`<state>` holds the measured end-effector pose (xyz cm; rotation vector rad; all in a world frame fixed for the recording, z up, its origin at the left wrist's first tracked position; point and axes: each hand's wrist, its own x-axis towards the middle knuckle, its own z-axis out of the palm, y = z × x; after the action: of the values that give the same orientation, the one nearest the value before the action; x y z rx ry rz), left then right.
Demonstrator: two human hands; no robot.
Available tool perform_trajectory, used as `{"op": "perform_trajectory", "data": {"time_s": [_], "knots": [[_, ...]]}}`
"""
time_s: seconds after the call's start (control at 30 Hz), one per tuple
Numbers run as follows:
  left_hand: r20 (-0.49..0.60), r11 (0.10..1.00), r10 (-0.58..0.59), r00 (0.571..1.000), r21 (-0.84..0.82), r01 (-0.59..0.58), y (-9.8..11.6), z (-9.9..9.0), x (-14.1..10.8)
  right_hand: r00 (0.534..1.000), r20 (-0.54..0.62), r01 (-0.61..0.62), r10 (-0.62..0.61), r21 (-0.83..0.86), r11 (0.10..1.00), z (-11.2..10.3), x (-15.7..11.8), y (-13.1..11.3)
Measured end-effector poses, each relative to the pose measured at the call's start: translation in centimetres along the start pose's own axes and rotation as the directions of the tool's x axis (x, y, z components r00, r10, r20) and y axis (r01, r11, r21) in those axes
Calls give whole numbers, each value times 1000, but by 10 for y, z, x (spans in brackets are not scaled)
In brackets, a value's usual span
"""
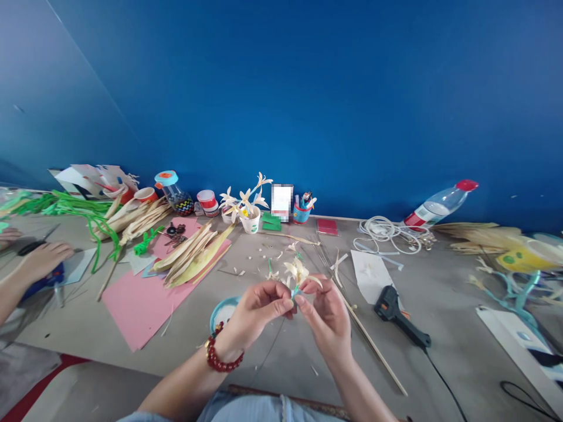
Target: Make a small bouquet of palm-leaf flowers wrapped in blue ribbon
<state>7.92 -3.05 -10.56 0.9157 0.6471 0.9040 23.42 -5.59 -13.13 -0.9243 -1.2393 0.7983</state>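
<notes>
A pale cream flower, looking like dried corn husk, stands upright between my hands over the near middle of the table. My left hand, with a red bead bracelet at the wrist, pinches its light blue-green base. From the other side, my right hand pinches the same base between thumb and fingers. The fingertips almost meet, so part of the stem is hidden. Behind my left wrist lies a small blue-rimmed dish with white inside. A smaller loose flower lies just beyond my hands.
At right are a glue gun, a thin stick, a coiled white cable and a leaning bottle. Husks rest on pink paper at left. A cup of husk flowers stands behind. A co-worker's hand is far left.
</notes>
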Motion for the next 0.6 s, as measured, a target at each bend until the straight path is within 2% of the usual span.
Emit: {"op": "perform_trajectory", "data": {"time_s": [0.1,0.2,0.3,0.37,0.6], "knots": [[-2,998,24,1000,65,-24,1,0,1,996,-27,80,-86,-182,980,-2,-2,1],[-6,985,65,998,160,-63,1,0,1,990,-48,116,-133,-266,957,-1,-2,-2],[-2,960,103,995,261,-99,1,-1,0,985,-28,151,-170,-328,933,0,-2,-8],[-2,940,125,992,319,-118,1,-1,-1,982,-54,151,-182,-355,922,2,-2,-13],[-15,858,206,978,483,-173,4,1,-1,988,-38,123,-150,-397,910,6,-2,-20]]}}
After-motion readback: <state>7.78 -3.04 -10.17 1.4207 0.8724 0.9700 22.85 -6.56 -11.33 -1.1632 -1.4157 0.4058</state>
